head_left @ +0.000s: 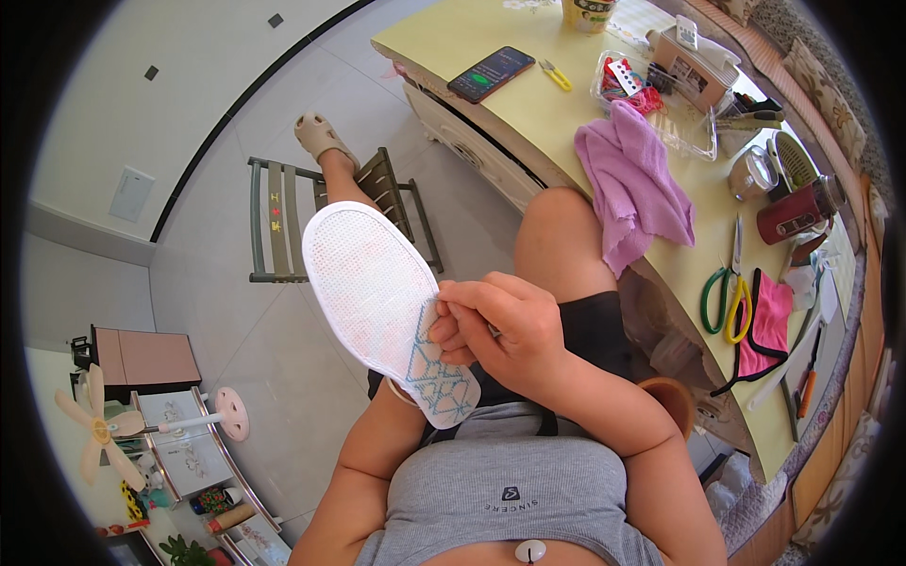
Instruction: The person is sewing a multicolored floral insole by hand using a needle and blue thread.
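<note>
A white mesh insole [363,274] is held up in front of my lap, with a blue stitched lattice pattern [442,387] at its lower end. Its toe end points up and left. My left forearm [382,439] runs up behind the insole, which hides that hand and its fingers; a pale bangle shows partly at the wrist. My right hand [500,330] is closed in a pinch at the insole's right edge, beside the blue stitching. Whatever lies between those fingertips is too small to make out.
On the yellow-topped table [604,236] to the right lie a purple cloth [632,179], scissors [731,292], a phone [493,74], yellow snips [555,75] and a clear tray [684,127] with red thread. A folding stool [283,222] stands ahead-left, a fan [99,429] at lower left.
</note>
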Action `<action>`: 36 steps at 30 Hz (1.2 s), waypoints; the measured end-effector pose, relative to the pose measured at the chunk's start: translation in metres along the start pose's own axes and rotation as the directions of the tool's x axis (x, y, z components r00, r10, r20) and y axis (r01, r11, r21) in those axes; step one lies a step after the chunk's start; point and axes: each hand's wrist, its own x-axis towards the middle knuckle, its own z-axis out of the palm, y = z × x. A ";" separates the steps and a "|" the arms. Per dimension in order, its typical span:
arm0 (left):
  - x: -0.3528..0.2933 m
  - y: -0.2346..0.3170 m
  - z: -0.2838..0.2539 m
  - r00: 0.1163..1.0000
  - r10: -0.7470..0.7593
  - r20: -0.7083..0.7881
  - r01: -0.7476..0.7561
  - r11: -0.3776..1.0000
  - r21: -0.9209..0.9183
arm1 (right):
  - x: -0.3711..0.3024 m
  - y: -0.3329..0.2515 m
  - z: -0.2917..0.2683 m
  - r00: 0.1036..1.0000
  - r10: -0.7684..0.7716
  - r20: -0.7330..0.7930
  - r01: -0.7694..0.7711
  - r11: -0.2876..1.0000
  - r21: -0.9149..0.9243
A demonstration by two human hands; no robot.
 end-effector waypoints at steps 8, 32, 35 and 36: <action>-0.001 -0.003 0.010 0.998 0.002 -0.063 -0.005 0.999 -0.051 | -0.002 0.001 0.001 1.000 0.022 -0.002 -0.022 1.000 0.001; 0.005 -0.012 0.042 0.834 0.408 -0.371 -0.073 0.748 0.660 | -0.034 0.043 -0.019 0.899 0.433 0.063 -0.427 0.836 0.345; 0.004 -0.010 0.038 0.804 0.489 -0.337 -0.119 0.688 0.716 | -0.025 0.049 -0.019 0.737 0.675 0.020 -0.503 0.530 0.683; 0.004 -0.010 0.038 0.785 0.530 -0.322 -0.131 0.649 0.749 | -0.020 0.047 -0.023 0.716 0.677 -0.170 -0.442 0.628 0.641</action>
